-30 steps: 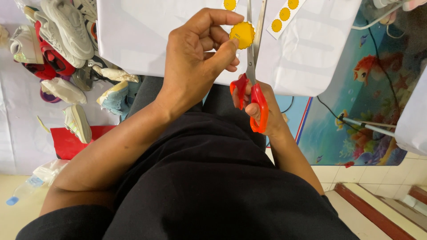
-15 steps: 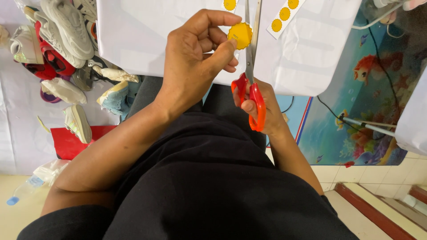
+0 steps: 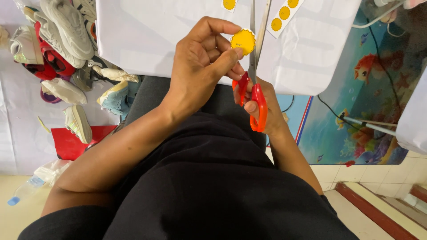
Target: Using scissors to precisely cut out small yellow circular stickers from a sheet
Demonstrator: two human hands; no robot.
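1. Yellow scalloped sticker [image 3: 243,42] sits pinched between the thumb and fingers of the left hand [image 3: 202,66], raised in front of a white sheet of paper [image 3: 147,40].
2. Red-handled scissors [image 3: 254,89] are gripped by the right hand [image 3: 267,113], fingers through the loops, blades pointing up just beside the sticker's right edge.
3. Blades stand slightly apart, close to the sticker; whether they touch it I cannot tell.
4. More yellow stickers [image 3: 283,13] lie on a strip of the sheet above.
5. Shoes [image 3: 66,31] are piled at the left, on the floor.
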